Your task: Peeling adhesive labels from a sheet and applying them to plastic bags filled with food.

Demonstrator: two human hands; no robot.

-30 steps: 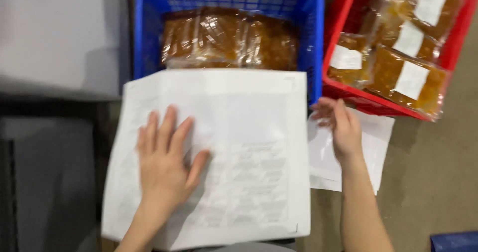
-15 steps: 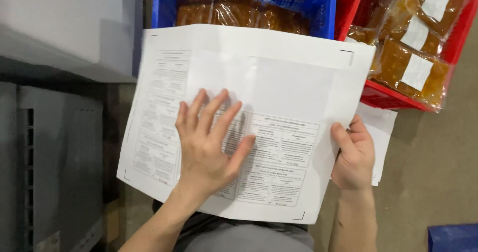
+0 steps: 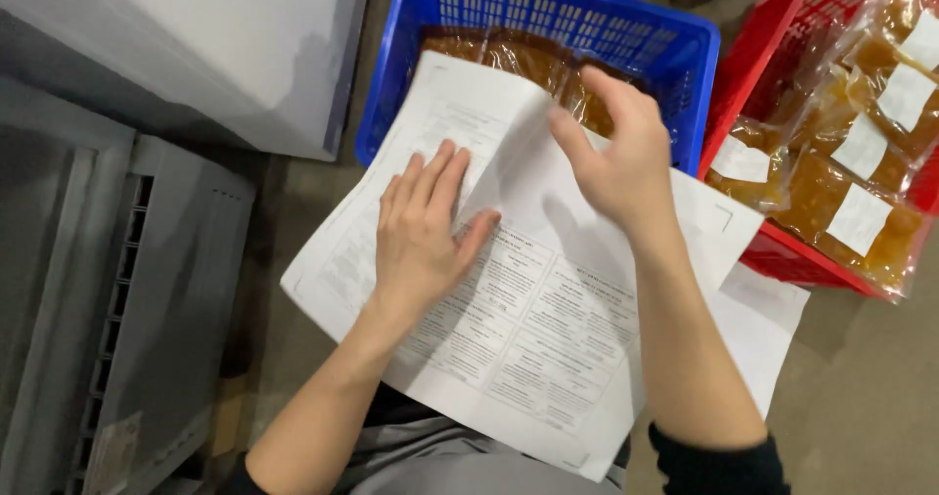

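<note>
A grey metal cabinet [image 3: 117,290] fills the left of the scene, with a pale slab [image 3: 225,45] at the far left. Far and centre stands a blue plastic crate [image 3: 548,16] holding clear pouches of brown filling [image 3: 509,55]; at the far right a red crate [image 3: 782,260] carries more brown pouches [image 3: 831,192], each bearing a plain white rectangular label [image 3: 861,216]. A large printed sheet [image 3: 528,329], white with blocks of small text, lies across the person's lap, its far edge over the blue crate, with a second white sheet [image 3: 763,329] beneath it at the right. The left hand [image 3: 421,236] rests flat on the printed sheet, fingers spread, gripping nothing. The right hand [image 3: 616,148] hovers half-curled over the sheet's far edge, apparently holding nothing. Half a second ago that hand gripped the sheet's right edge, nearer the body; the page has since swung clockwise.
</note>
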